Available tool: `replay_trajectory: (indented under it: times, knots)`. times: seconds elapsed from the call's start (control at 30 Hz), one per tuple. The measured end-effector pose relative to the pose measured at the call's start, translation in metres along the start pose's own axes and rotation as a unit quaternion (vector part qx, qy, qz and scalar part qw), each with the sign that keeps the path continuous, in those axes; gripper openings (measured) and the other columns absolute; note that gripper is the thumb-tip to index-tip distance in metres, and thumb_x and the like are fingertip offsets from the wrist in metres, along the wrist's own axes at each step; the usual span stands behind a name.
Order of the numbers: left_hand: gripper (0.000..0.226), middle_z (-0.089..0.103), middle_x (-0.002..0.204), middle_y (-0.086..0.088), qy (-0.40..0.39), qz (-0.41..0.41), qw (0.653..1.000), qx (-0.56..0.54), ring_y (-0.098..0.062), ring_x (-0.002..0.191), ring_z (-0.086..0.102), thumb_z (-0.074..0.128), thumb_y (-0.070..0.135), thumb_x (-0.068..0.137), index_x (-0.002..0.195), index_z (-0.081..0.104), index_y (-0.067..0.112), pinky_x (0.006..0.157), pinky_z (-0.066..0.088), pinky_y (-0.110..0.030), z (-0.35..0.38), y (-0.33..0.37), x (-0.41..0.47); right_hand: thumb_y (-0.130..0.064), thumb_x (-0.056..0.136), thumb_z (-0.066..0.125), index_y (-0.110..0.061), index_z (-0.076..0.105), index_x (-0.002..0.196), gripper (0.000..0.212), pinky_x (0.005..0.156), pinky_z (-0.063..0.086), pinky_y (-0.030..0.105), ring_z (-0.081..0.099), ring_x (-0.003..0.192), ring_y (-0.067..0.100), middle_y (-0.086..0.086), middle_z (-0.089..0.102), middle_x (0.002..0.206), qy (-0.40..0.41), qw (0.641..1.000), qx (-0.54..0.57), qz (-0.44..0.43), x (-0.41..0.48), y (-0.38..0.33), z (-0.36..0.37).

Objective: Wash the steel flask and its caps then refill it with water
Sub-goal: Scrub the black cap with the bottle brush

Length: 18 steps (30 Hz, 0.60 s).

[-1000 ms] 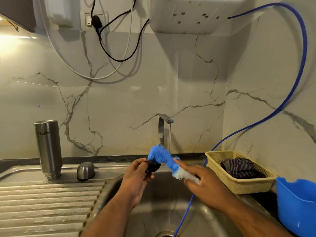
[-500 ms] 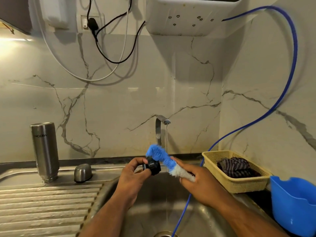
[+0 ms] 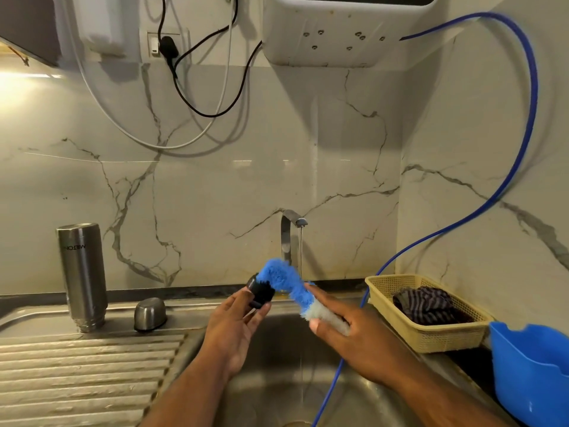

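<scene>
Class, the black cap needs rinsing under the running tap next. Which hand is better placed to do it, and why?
Left. The left hand holds the black cap, just left of the water stream; the right hand is occupied gripping the blue brush.

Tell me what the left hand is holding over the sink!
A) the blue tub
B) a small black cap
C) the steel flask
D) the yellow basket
B: the left hand pinches the black cap over the sink, with the brush in the right hand against it; the flask stands apart at the left.
</scene>
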<state>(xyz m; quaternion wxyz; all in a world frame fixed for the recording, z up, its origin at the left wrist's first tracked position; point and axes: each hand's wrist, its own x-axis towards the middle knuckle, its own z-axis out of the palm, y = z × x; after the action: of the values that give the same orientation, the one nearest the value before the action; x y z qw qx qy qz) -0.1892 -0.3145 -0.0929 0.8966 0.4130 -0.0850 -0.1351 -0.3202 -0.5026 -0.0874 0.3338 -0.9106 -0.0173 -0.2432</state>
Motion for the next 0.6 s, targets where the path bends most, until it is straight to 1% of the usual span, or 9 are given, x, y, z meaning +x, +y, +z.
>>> replay_trajectory:
  times: [0.07,0.13,0.2,0.3,0.37,0.43,0.5,0.53,0.6]
  knots:
    - [0.026,0.072,0.116,-0.023,-0.020,-0.006,0.999,0.041,-0.031,0.103,0.072,0.059,0.015,0.099,0.117,0.066,-0.002,0.074,0.064,-0.030,0.005,-0.002,-0.004,-0.069,0.093,0.050,-0.082,0.025,0.134,0.049,0.104,0.047,0.029,0.053,0.120,-0.003,-0.025,0.053,0.130,0.005,0.999,-0.029,-0.030,-0.001,-0.007,0.001]
    - [0.028,0.076,0.108,-0.019,-0.032,-0.006,0.997,0.073,-0.028,0.098,0.074,0.063,0.019,0.093,0.113,0.069,0.000,0.076,0.064,-0.031,0.011,-0.004,-0.010,-0.067,0.095,0.047,-0.084,0.023,0.132,0.048,0.090,0.049,0.022,0.053,0.106,-0.003,-0.022,0.049,0.114,0.020,0.997,-0.059,-0.053,0.000,-0.011,0.004]
    - [0.028,0.077,0.104,-0.018,-0.017,-0.003,0.998,0.065,-0.025,0.095,0.075,0.061,0.021,0.096,0.112,0.068,0.000,0.073,0.064,-0.029,0.016,-0.002,-0.013,-0.065,0.097,0.047,-0.084,0.020,0.132,0.049,0.080,0.050,0.021,0.052,0.099,0.000,-0.019,0.046,0.108,0.028,0.994,-0.086,-0.066,0.000,-0.010,0.006]
    - [0.023,0.072,0.109,-0.019,0.060,-0.013,0.998,-0.019,-0.027,0.101,0.072,0.058,0.023,0.100,0.109,0.064,0.002,0.079,0.063,-0.034,0.013,0.012,-0.010,-0.064,0.097,0.049,-0.084,0.023,0.133,0.048,0.085,0.053,0.025,0.053,0.101,0.001,-0.019,0.049,0.110,0.023,0.993,-0.097,-0.069,-0.001,-0.002,0.002]
    - [0.022,0.069,0.111,-0.020,0.085,-0.009,0.996,-0.013,-0.026,0.099,0.070,0.058,0.023,0.100,0.109,0.062,0.003,0.082,0.059,-0.036,0.009,0.022,-0.009,-0.062,0.097,0.052,-0.082,0.026,0.133,0.049,0.088,0.053,0.030,0.054,0.103,0.002,-0.019,0.051,0.112,0.013,0.991,-0.110,-0.074,-0.003,0.004,0.000]
    - [0.026,0.068,0.107,-0.020,0.073,-0.012,0.997,0.029,-0.023,0.088,0.067,0.056,0.025,0.101,0.110,0.062,0.002,0.079,0.056,-0.035,0.011,0.018,-0.015,-0.064,0.097,0.049,-0.082,0.024,0.134,0.049,0.085,0.053,0.030,0.054,0.102,0.002,-0.019,0.050,0.112,0.016,0.990,-0.116,-0.085,-0.003,0.001,0.002]
    - [0.030,0.070,0.097,-0.016,0.034,-0.025,0.997,0.067,-0.020,0.076,0.062,0.051,0.027,0.102,0.113,0.064,0.002,0.071,0.053,-0.033,0.020,0.005,-0.024,-0.065,0.096,0.047,-0.082,0.023,0.134,0.049,0.081,0.053,0.027,0.053,0.099,0.003,-0.019,0.048,0.109,0.037,0.988,-0.107,-0.104,-0.001,-0.010,0.007]
    - [0.032,0.070,0.093,-0.014,0.015,-0.027,0.997,0.074,-0.019,0.072,0.061,0.050,0.029,0.103,0.113,0.065,0.003,0.068,0.051,-0.032,0.026,0.000,-0.027,-0.065,0.096,0.048,-0.082,0.023,0.134,0.049,0.079,0.053,0.027,0.053,0.097,0.004,-0.018,0.048,0.107,0.046,0.987,-0.106,-0.113,0.001,-0.015,0.010]
    - [0.034,0.069,0.092,-0.012,0.018,-0.026,0.998,0.060,-0.017,0.072,0.059,0.048,0.033,0.104,0.112,0.065,0.005,0.067,0.049,-0.031,0.035,-0.002,-0.030,-0.062,0.098,0.049,-0.082,0.022,0.135,0.050,0.076,0.052,0.026,0.053,0.095,0.005,-0.017,0.048,0.105,0.058,0.985,-0.105,-0.122,0.002,-0.017,0.012]
